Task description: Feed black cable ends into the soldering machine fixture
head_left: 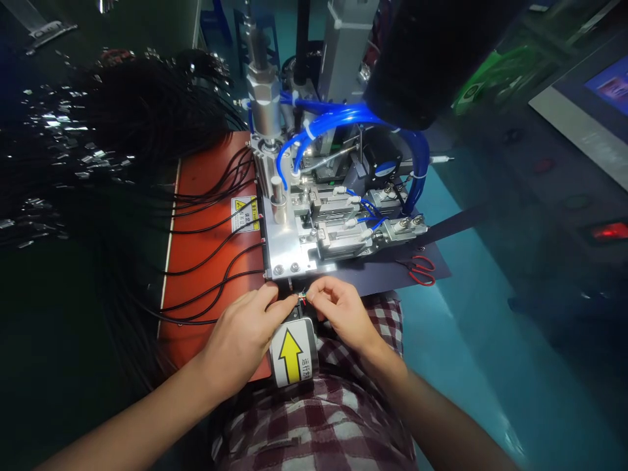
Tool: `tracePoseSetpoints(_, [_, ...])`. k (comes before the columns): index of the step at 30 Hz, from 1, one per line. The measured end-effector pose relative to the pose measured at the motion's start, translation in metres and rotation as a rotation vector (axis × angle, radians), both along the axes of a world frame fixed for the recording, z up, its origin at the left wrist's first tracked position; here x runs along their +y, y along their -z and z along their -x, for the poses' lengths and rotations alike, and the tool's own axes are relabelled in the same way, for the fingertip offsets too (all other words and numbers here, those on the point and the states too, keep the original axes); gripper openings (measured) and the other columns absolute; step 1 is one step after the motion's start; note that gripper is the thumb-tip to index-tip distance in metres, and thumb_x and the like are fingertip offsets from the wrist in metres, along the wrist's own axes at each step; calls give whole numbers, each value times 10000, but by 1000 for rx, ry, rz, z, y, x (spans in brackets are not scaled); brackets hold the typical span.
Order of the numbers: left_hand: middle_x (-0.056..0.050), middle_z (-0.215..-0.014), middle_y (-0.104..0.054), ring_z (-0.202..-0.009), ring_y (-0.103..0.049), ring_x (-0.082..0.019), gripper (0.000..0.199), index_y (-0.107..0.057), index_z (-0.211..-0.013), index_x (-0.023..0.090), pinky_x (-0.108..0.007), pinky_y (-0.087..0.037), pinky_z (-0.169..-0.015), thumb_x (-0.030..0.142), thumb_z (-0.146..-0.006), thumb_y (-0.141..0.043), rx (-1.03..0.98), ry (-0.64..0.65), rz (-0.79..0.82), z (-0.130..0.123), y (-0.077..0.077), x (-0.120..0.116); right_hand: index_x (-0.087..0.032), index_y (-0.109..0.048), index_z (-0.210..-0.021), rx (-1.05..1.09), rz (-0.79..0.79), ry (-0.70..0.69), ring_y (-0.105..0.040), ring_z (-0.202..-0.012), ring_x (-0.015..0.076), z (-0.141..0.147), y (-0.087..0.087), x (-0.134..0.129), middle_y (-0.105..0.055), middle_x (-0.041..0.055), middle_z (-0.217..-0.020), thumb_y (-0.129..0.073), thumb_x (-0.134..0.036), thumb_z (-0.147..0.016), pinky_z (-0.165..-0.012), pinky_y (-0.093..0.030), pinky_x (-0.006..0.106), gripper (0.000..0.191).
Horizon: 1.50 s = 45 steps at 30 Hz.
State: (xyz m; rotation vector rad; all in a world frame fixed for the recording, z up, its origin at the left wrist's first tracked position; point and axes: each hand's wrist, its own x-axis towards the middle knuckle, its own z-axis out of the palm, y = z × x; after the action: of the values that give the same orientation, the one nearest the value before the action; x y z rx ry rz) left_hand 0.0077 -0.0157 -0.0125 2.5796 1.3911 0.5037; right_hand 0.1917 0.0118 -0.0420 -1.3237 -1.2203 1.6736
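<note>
In front of the machine's metal plate [287, 252], both my hands meet over a small bundle of thin coloured wires [302, 297]. My left hand [245, 333] is closed, with thumb and forefinger at the left side of the wires. A black cable [196, 321] runs across the orange board and under this hand. My right hand [343, 311] pinches the right side of the wires between thumb and forefinger. The fingertips hide most of the wires. Just below them is a rounded part with a yellow arrow label [293, 353].
Several black cables run over the orange board [206, 255] into the machine's left edge. A large cable bundle [147, 111] lies behind at left. Blue air hoses [343, 116] arch over the machine. Red-handled scissors [422, 269] lie at right. A screen [611, 85] stands far right.
</note>
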Motion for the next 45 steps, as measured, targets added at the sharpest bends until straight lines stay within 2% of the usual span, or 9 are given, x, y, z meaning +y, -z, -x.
tracePoseSetpoints(9, [-70,-771,-547,-638,-532,-183,332,-634,-1062,136,-288,-475,-547,92,-892,-353,6,2,-2,-1,-1,2,-180,-556,-709,-96,-156,-10,-435,-544,113,-1,5,-3,-459,-34,-595,-567,-260,-808,-534,-361,242,127])
tracePoseSetpoints(12, [-65,-754,-546,-623,-523,-175,337,-636,-1054,137,-277,-463,-539,106,-903,-337,41,4,-36,-3,-2,3,-180,-556,-698,-97,-128,7,-434,-525,109,0,3,-3,-464,-38,-585,-568,-252,-794,-517,-362,237,120])
tracePoseSetpoints(16, [-53,-727,-550,-586,-497,-174,336,-629,-1047,145,-281,-424,-518,93,-889,-338,153,25,-102,-5,-5,3,-173,-556,-679,-100,8,12,-445,-471,105,3,-4,-2,-490,-41,-545,-548,-225,-761,-463,-351,227,97])
tracePoseSetpoints(21, [-85,-820,-610,-600,-517,-192,326,-619,-1063,131,-308,-413,-529,74,-849,-379,230,48,-144,-7,-6,3,-175,-568,-624,-264,-71,22,-437,-489,105,2,-12,2,-502,-36,-528,-547,-187,-726,-457,-321,221,105])
tracePoseSetpoints(26, [-83,-869,-632,-647,-556,-199,307,-620,-1050,154,-315,-434,-563,79,-874,-380,130,11,-83,-5,-2,2,-159,-591,-691,-99,91,12,-435,-467,103,-3,-6,0,-515,-25,-572,-593,-299,-749,-451,-346,232,152])
tracePoseSetpoints(31, [-84,-877,-635,-676,-569,-202,289,-615,-1055,152,-316,-447,-585,82,-874,-401,107,14,-57,-3,0,1,-157,-614,-750,-161,-118,116,-430,-526,106,4,-5,-7,-537,-8,-639,-595,-310,-784,-483,-343,232,157])
tracePoseSetpoints(33, [-85,-886,-634,-687,-571,-206,283,-610,-1060,152,-319,-452,-590,83,-872,-410,103,16,-43,-3,-1,1,-157,-593,-715,-153,-127,124,-418,-521,101,9,-5,-7,-523,-14,-625,-600,-302,-778,-481,-330,230,158])
tracePoseSetpoints(40, [-81,-892,-629,-712,-580,-224,291,-589,-1096,160,-340,-481,-605,75,-865,-434,51,20,-9,-3,0,1,-146,-545,-647,-11,192,99,-336,-424,76,4,3,0,-419,-61,-473,-607,-355,-739,-427,-238,218,236])
tracePoseSetpoints(45, [-96,-921,-638,-725,-594,-236,290,-599,-1087,154,-354,-501,-602,75,-867,-428,46,23,-14,-2,0,0,-141,-604,-741,-63,51,138,-368,-456,84,6,0,-1,-467,-37,-554,-589,-368,-773,-430,-271,220,230])
